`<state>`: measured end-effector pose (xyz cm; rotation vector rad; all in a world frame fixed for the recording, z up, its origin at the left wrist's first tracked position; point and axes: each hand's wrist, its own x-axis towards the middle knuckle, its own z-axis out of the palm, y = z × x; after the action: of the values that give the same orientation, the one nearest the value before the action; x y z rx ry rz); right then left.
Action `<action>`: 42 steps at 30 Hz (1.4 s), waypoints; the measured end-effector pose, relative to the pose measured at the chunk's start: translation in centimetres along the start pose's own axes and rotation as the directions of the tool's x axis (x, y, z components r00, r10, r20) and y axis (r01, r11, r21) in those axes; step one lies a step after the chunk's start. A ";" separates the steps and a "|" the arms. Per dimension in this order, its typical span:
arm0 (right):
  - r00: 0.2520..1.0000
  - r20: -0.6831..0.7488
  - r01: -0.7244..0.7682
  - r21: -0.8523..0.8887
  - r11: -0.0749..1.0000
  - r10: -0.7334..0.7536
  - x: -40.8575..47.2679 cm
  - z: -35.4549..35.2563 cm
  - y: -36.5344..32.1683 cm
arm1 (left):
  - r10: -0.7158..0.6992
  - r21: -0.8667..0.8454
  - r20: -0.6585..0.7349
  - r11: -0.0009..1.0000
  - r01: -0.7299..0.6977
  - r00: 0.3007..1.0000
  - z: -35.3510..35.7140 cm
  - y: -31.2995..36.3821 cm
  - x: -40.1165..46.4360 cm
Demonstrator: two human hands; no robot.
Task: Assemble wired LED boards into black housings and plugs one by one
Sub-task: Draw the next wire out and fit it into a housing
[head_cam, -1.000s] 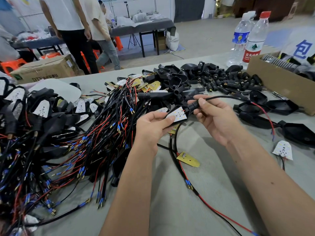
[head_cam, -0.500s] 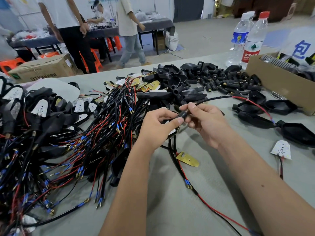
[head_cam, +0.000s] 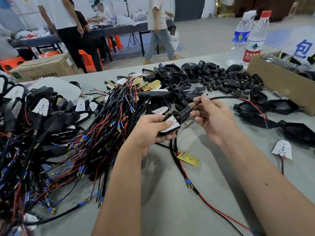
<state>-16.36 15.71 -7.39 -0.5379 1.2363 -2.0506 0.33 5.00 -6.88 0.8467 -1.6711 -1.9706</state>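
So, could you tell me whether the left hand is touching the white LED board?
Touching. The head view shows the left hand gripping the black housing, its thumb lying across the white LED board seated in it.

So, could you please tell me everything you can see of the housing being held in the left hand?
The black housing looks like matte plastic, angular, with a white LED board showing dots seated face-up in it. The left hand grips it from below, thumb on the board. Its ribbed black neck points up-right to the right hand, which pinches the black cable leaving it. It is held above the table.
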 end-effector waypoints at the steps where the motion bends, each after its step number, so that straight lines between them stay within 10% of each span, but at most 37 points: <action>1: 1.000 -0.009 -0.001 0.000 1.000 0.001 -0.1 0.1 0.0 | -0.002 0.000 -0.006 1.000 0.002 1.000 0.0 0.0 0.0; 24: 0.990 0.044 -0.118 -0.231 0.966 0.131 0.0 0.0 0.5 | 0.084 -0.069 -0.109 0.993 -0.092 0.991 0.2 -0.3 0.2; 28: 0.932 0.029 0.223 -0.832 0.507 -0.362 -0.1 -1.0 1.0 | 0.192 -0.020 -0.272 0.979 -0.205 0.943 -0.8 0.1 0.6; 32: 0.731 0.422 0.526 -0.849 0.049 -0.536 -0.1 -0.6 0.8 | 0.234 0.134 -0.281 0.970 -0.204 0.931 -1.6 -0.3 0.7; 36: 0.775 0.560 0.588 -0.809 0.009 -0.295 -0.4 -0.2 1.4 | 0.195 0.033 -0.295 0.980 -0.194 0.935 -1.6 -0.4 0.8; 42: 0.723 0.525 0.608 -0.792 0.052 -0.449 -0.2 2.1 -1.1 | 0.174 -0.205 -0.204 0.955 -0.216 0.963 -0.1 1.0 -0.1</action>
<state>-15.20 14.96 -5.41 -1.9691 2.4164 -1.3772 0.39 4.80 -5.93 0.7240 -1.3419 -1.8419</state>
